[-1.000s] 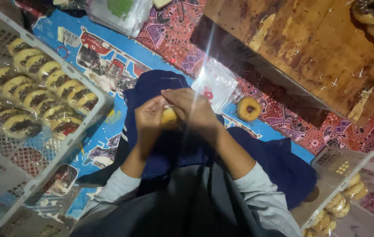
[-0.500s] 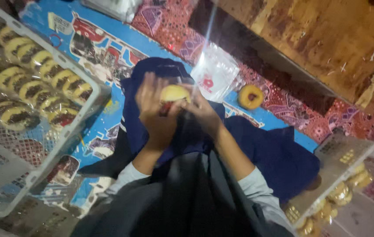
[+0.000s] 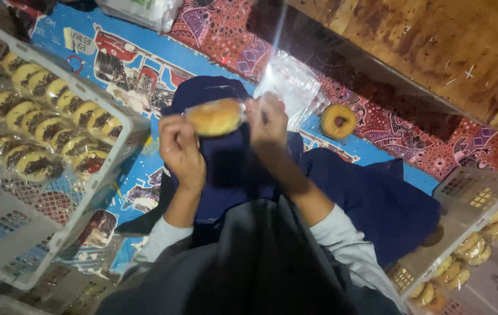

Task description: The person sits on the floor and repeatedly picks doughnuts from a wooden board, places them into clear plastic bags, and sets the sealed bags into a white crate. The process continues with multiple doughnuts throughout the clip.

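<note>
- Your left hand [image 3: 180, 153] and right hand [image 3: 265, 119] pinch the two ends of a clear bag [image 3: 193, 114] holding one golden doughnut [image 3: 214, 116]; both hands are clenched on the plastic, and the doughnut hangs between them, raised above your lap and the dark blue cloth [image 3: 231, 169] lying there.
- The hold is only on thin plastic at the ends, so if either pinch slackens, the doughnut could drop onto the cloth or roll off onto the printed blue mat [image 3: 144, 64].
- Pulling the ends apart too hard could tear the film or squash the soft doughnut.
- A bare ring doughnut [image 3: 338, 121] lies uncovered near the far right edge of the mat, just beside a stack of empty clear bags [image 3: 290, 81]; a careless elbow or sleeve could brush it onto the patterned red cloth [image 3: 406, 128].
- The white crate of bagged doughnuts [image 3: 56, 116] sits close along the mat's left edge, so a wide swing of your left arm could knock its rim.
- A second crate [image 3: 465, 245] stands at your right, partly out of view.
</note>
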